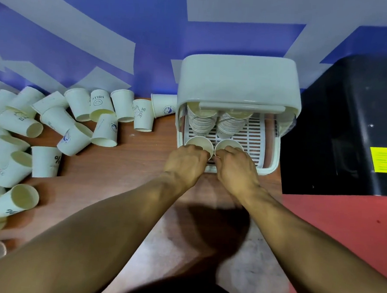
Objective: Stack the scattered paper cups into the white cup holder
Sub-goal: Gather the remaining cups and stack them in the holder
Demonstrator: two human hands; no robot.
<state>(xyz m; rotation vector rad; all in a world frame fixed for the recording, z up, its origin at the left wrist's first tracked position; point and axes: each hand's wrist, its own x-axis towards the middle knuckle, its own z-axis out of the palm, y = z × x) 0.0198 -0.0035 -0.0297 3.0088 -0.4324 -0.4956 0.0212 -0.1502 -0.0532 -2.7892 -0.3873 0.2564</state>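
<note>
Presently, item by item.

White cup holder (238, 80): at the back of the wooden table (117, 168), front open, slatted tray showing.

Contents: two rows of nested cups lying on the tray, left row (200, 121) and right row (232, 124).

My left hand (187, 162): fingers curled over the near rim of the left cup (199, 143), at the front end of the left row.

My right hand (234, 169): fingers clamped likewise on the right cup (230, 144), just beside the first.

Scattered cups (52, 125): a loose heap well apart on the table's left, many on their sides.

Step in hand, as I judge: seating these two cups on their rows.

Next move calls for: a straight push so each nests, release, then a reach left to the heap.
</note>
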